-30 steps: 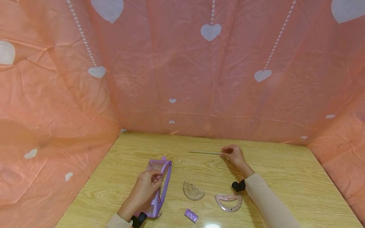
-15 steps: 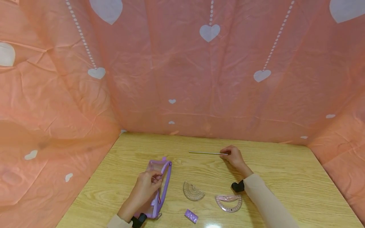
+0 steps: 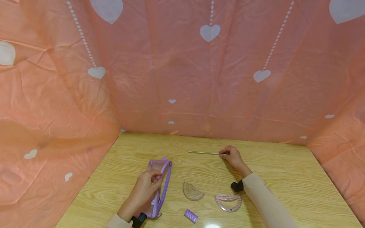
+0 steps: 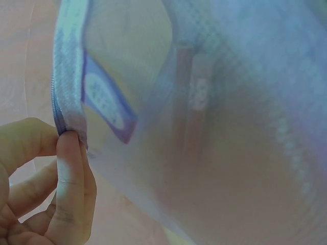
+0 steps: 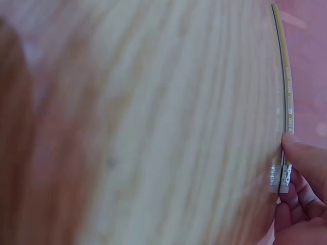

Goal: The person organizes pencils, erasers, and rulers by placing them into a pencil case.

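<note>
My left hand [image 3: 146, 185] pinches the zipped edge of a purple see-through pencil case [image 3: 166, 186], which lies with its long opening facing right. In the left wrist view, thumb and finger grip the zipper band [image 4: 70, 61]. Through the case's side show a purple piece with a white label [image 4: 107, 99] and two blurred reddish sticks [image 4: 186, 97]. At the back of the table, my right hand [image 3: 233, 157] holds a slim yellow pencil [image 3: 203, 153] near its eraser end, the other end pointing left. The right wrist view shows its silver ferrule [image 5: 286, 174] beside the fingers.
Between the hands lie a clear protractor [image 3: 193, 191] and, nearer the right sleeve, a pinkish protractor [image 3: 228, 208]. A small shiny purple block [image 3: 191, 216] sits in front of them. Pink cloth [image 3: 211, 79] with white hearts rises behind and beside the wooden table [image 3: 285, 177].
The right hand's fingers have shifted slightly on the pencil, so its eraser end now shows past the fingertips. The left hand and the pencil case stay where they were.
</note>
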{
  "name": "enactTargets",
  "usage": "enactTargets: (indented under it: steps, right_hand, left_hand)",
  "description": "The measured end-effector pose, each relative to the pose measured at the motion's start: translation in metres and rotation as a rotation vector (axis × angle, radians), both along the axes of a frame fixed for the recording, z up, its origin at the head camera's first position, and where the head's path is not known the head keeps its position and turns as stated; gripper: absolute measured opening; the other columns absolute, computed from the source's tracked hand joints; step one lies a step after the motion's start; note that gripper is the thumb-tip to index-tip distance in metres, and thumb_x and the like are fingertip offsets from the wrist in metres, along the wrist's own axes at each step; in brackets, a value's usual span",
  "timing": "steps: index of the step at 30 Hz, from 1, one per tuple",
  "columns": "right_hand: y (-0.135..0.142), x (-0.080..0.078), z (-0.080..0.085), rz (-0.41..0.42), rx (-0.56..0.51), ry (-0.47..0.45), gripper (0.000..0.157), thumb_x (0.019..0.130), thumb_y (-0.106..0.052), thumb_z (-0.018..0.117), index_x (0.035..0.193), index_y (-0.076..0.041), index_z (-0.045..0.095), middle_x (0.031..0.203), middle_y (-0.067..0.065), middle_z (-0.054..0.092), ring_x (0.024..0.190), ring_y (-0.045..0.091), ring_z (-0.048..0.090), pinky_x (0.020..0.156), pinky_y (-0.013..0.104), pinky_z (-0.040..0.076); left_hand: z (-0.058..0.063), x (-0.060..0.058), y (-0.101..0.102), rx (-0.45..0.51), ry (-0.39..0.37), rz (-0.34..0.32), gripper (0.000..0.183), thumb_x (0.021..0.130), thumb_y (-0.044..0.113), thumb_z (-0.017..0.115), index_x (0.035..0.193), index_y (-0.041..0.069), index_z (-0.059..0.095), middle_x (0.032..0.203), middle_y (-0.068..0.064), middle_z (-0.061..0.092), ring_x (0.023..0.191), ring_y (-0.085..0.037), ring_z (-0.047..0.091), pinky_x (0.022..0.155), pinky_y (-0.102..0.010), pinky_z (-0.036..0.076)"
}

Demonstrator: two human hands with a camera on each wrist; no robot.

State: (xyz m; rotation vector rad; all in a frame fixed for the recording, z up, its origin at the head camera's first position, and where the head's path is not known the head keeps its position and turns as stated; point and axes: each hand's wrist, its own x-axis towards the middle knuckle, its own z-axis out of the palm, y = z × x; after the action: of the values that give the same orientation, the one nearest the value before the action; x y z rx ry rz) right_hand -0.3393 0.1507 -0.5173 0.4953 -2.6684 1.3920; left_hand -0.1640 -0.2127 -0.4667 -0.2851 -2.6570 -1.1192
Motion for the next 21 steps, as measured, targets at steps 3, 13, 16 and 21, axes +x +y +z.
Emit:
enactTargets:
  steps: [3, 13, 16, 21]
  right_hand:
    - [-0.0006, 0.0012, 0.0008, -0.013, 0.010, -0.014, 0.007, 0.086, 0.006, 0.072, 0.092, 0.008, 0.074, 0.091, 0.016, 0.062, 0.081, 0.029, 0.056, 0.069, 0.033, 0.047]
    - [-0.0012, 0.0018, -0.0008, -0.026, 0.045, -0.006, 0.004, 0.088, 0.004, 0.070, 0.091, 0.005, 0.073, 0.089, 0.013, 0.061, 0.078, 0.025, 0.055, 0.068, 0.034, 0.047]
    - [-0.0012, 0.0017, -0.0005, -0.020, 0.045, -0.001, 0.004, 0.089, 0.005, 0.069, 0.090, 0.005, 0.073, 0.089, 0.013, 0.060, 0.077, 0.024, 0.055, 0.067, 0.033, 0.046]
    - [-0.0018, 0.0022, 0.0002, -0.011, 0.040, 0.012, 0.004, 0.089, 0.005, 0.068, 0.090, 0.006, 0.073, 0.087, 0.013, 0.060, 0.076, 0.022, 0.054, 0.066, 0.030, 0.046]
  left_hand:
    - [0.0000, 0.0000, -0.0002, 0.005, -0.002, -0.002, 0.015, 0.080, -0.010, 0.071, 0.095, -0.007, 0.071, 0.078, 0.000, 0.065, 0.066, -0.005, 0.062, 0.057, -0.017, 0.054]
    - [0.0017, 0.0003, -0.0006, -0.006, 0.000, 0.003, 0.015, 0.080, -0.011, 0.071, 0.095, -0.007, 0.071, 0.078, 0.000, 0.065, 0.066, -0.005, 0.061, 0.057, -0.016, 0.053]
    - [0.0018, 0.0008, -0.0008, -0.007, 0.004, -0.004, 0.016, 0.080, -0.011, 0.071, 0.095, -0.007, 0.071, 0.078, 0.000, 0.064, 0.066, -0.004, 0.061, 0.057, -0.016, 0.053]
    - [0.0017, 0.0010, -0.0007, -0.011, 0.011, -0.008, 0.017, 0.079, -0.011, 0.071, 0.096, -0.007, 0.071, 0.079, -0.001, 0.065, 0.066, -0.004, 0.061, 0.057, -0.016, 0.053]
